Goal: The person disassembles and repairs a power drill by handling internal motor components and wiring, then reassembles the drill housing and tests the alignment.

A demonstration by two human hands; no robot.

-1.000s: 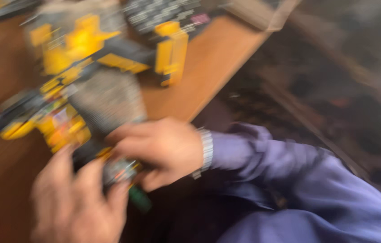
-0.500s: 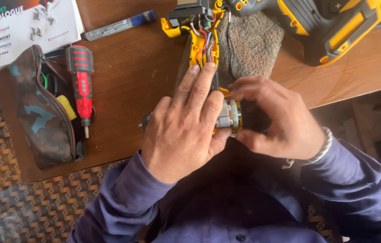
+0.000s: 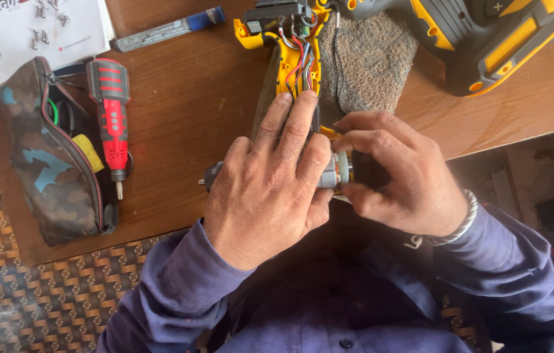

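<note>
Two hands worked together at the near edge of the wooden desk (image 3: 179, 111). The left hand (image 3: 270, 189) lay palm-down over a small grey motor assembly (image 3: 336, 171), its fingers (image 3: 296, 124) stretched forward and resting on the opened yellow tool housing (image 3: 290, 62), where red, black and other coloured wires showed. A dark tip of the assembly stuck out just left of that hand. Whether the left fingers were clamped around anything underneath could not be told, since the palm hid it. The right hand (image 3: 401, 176) came in from the other side, thumb and fingers pinched closed on the metallic end of the motor assembly, with a silver bracelet (image 3: 460, 225) at the wrist. Both arms wore purple sleeves.

Beside the housing, under and to the right of it, lay a rough brown-grey cloth pad (image 3: 372, 62). At the far right corner sat a grey and yellow power tool body (image 3: 480, 39). Well to the left, a red and grey electric screwdriver (image 3: 113, 121) lay pointing toward the person, just beside a camouflage-patterned pouch (image 3: 51, 167) with its zip open. Beyond those lay a white printed booklet (image 3: 35, 36) with several loose screws (image 3: 45, 10) on it, and a slim knife with a blue end (image 3: 169, 29).
</note>
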